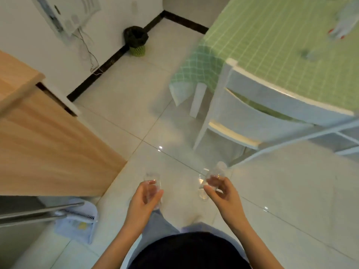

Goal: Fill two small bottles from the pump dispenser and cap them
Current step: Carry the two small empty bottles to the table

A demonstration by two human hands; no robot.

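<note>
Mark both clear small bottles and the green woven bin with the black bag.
Left clear small bottle point(152, 177): head view, upper end above the fingers.
Right clear small bottle point(218, 170): head view, upper end above the fingers.
Green woven bin point(138, 50): head view, green side wall.

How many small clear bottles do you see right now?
2 for certain: the left bottle gripped in the left hand, the right bottle gripped in the right hand. A blurred clear shape beside the right hand's fingers may be a third.
</note>
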